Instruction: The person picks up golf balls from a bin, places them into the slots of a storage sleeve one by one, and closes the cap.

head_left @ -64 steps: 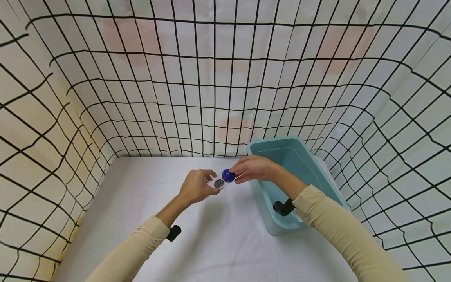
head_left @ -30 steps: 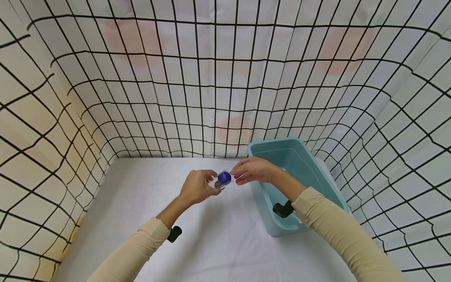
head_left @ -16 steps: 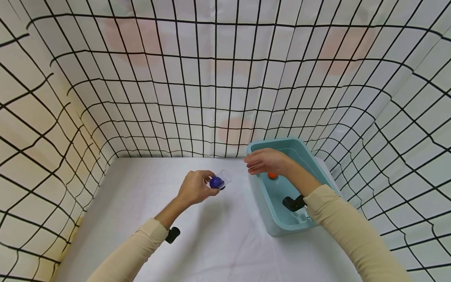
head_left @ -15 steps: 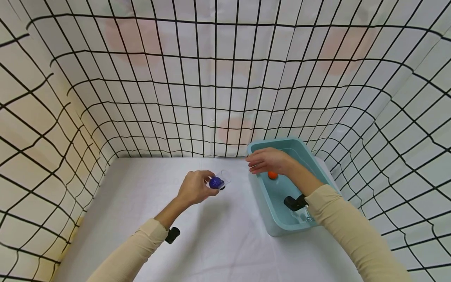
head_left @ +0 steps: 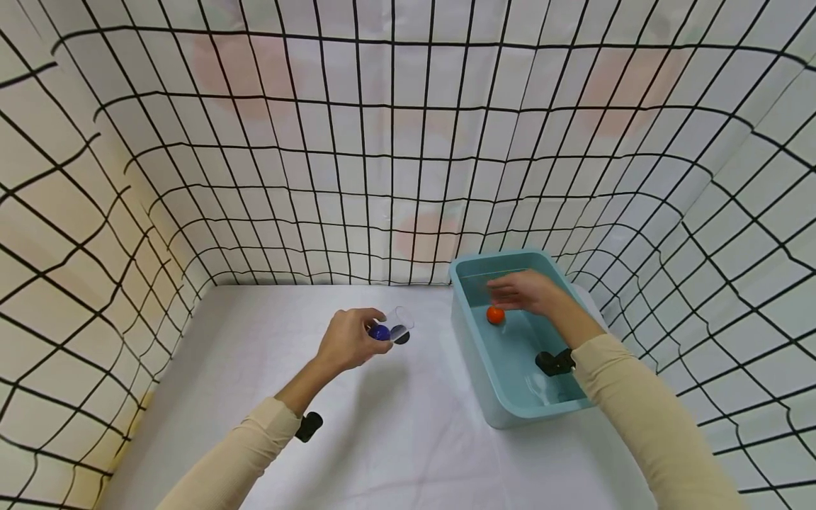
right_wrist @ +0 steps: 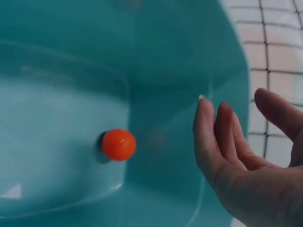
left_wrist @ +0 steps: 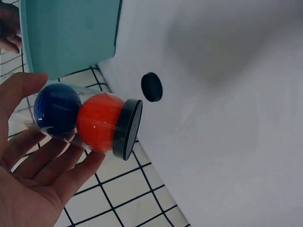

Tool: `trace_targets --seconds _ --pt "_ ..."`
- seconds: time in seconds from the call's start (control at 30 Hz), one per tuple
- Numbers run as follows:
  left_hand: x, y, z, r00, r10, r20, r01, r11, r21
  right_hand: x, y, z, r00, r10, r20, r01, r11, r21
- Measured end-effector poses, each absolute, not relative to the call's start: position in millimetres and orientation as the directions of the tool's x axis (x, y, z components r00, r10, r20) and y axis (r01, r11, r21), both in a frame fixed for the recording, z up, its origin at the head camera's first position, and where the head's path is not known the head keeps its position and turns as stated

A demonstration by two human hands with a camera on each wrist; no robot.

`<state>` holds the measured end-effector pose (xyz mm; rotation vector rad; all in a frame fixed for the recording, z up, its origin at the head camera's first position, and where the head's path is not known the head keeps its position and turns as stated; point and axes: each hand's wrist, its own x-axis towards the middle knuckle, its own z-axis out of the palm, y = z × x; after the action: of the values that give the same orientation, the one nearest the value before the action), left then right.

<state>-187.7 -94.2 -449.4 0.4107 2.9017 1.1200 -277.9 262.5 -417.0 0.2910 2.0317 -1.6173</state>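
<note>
My left hand [head_left: 349, 340] grips a clear tube [head_left: 404, 316] above the white table. In the left wrist view a blue ball [left_wrist: 57, 109] and an orange ball [left_wrist: 100, 122] sit side by side inside it, with a black cap [left_wrist: 128, 128] over the end beside the orange one. A separate black lid [left_wrist: 152, 87] lies on the table. My right hand [head_left: 525, 292], fingers loosely bent and holding nothing, is over the far part of the teal bin [head_left: 484, 361]. Another orange ball [right_wrist: 119, 144] rests on the bin's floor.
Black netting [head_left: 421, 149] stands in front of white sheeting at the back and both sides. The bin occupies the right of the white table [head_left: 408, 439]. A black wrist camera [head_left: 309, 427] hangs from each sleeve cuff.
The blue ball has left my right fingers and gone down into the tube toward my left hand. My right hand has moved right, over the bin, uncovering the orange ball there.
</note>
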Motion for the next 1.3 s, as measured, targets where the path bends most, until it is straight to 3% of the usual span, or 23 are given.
trace_targets --seconds 0.4,0.77,1.3 --pt "-189 -100 -451 -0.966 0.246 0.08 0.236 0.714 0.659 -288 282 -451 -0.801 -0.02 -0.599 0.578 0.236 -0.781" --pt "-188 -102 -452 -0.963 0.251 0.093 0.25 0.718 0.649 -297 292 -481 -0.757 -0.039 -0.653 0.635 0.191 -0.748" --pt "-187 -106 -454 -0.969 0.232 0.085 0.23 0.722 0.653 -302 294 -508 -0.681 0.038 -0.731 0.73 0.111 -0.674"
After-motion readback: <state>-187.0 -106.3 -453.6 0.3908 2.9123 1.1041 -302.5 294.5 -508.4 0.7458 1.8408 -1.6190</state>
